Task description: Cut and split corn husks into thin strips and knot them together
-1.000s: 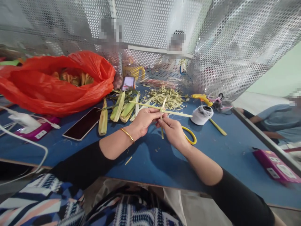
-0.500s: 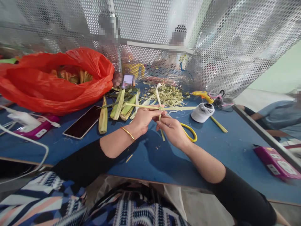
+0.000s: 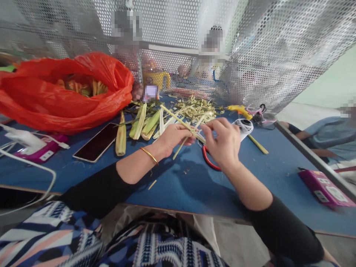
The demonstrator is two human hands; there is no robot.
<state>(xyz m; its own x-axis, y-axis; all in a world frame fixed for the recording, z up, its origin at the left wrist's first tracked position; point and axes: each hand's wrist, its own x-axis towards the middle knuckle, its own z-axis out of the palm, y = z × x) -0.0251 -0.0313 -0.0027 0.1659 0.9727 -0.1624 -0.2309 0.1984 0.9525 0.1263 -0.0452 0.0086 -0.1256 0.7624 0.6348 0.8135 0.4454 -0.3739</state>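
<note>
My left hand (image 3: 177,139), with a gold bangle on the wrist, pinches a small woven cross of pale green leaf strips (image 3: 182,121) between thumb and fingers, above the blue table. Strip ends stick out in several directions; one hangs below the fingers. My right hand (image 3: 224,142) is raised just right of the cross, fingers bent inward near the strip ends. Whatever its fingertips hold is hidden. Beneath it a red handle loop (image 3: 209,160), seemingly of scissors, shows on the table. The white thread spool (image 3: 244,127) stands behind the right hand, partly covered.
Cut leaf stalks (image 3: 121,137) and a heap of shredded strips (image 3: 197,107) lie at the back. To the left are a red plastic bag (image 3: 111,107), a phone (image 3: 96,144) and a purple power strip (image 3: 41,150). A yellow glue gun (image 3: 239,109) lies back right; a person sits beyond.
My right hand has moved from beside the left fingers to the right and up, now partly covering the spool. The cross has turned in my left hand. A red loop now shows where a yellow one did.
</note>
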